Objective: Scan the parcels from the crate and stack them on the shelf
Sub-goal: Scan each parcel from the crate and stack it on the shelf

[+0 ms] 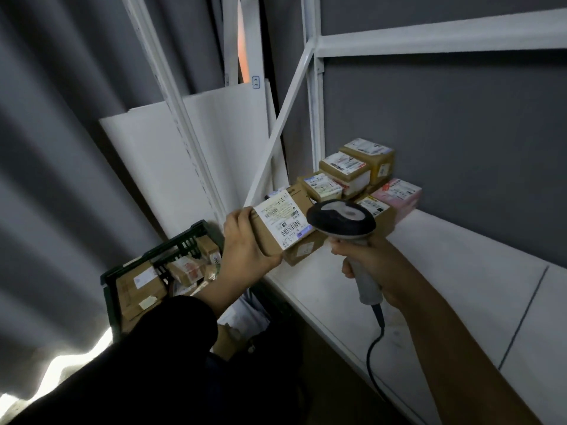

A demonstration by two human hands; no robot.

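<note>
Parcel (280,223): small brown box, white barcode label facing up toward the cam. Held in the air over the front-left corner of the shelf (445,265), just in front of the lot already stacked.

L hand (245,243): fingers wrapped round the parcel's left end, carrying it. Sleeve dark.

R hand (365,262): fist closed round the grey handle of the scanner (342,220). Dark scanner head sits just beside the label's right edge and overlaps it in view. Touching or apart: can't tell. Cable (372,357) hangs down from the handle.

Key relation: label lies directly left of the scanner head, close. Stack (352,173) lies behind and right of the parcel, near. Judgement: step in hand = scan. Placing falls to the L hand, since it holds the box and the R hand is busy w/ the scanner. Route to the stack passes the scanner head, so R hand prob. needs to give way first.

Containers:
- Crate (159,249): dark green, slotted walls, low at left, below shelf level. Holds several brown parcels; biggest box (138,286) at the near end, smaller ones behind. Exact count unclear.
- Shelf: white board, grey wall behind. Stack in tiers at the back-left corner, mostly brown boxes w/ labels up, one pink parcel (402,194) at the right edge.

Judgement: task mid-way, crate not emptied.
</note>
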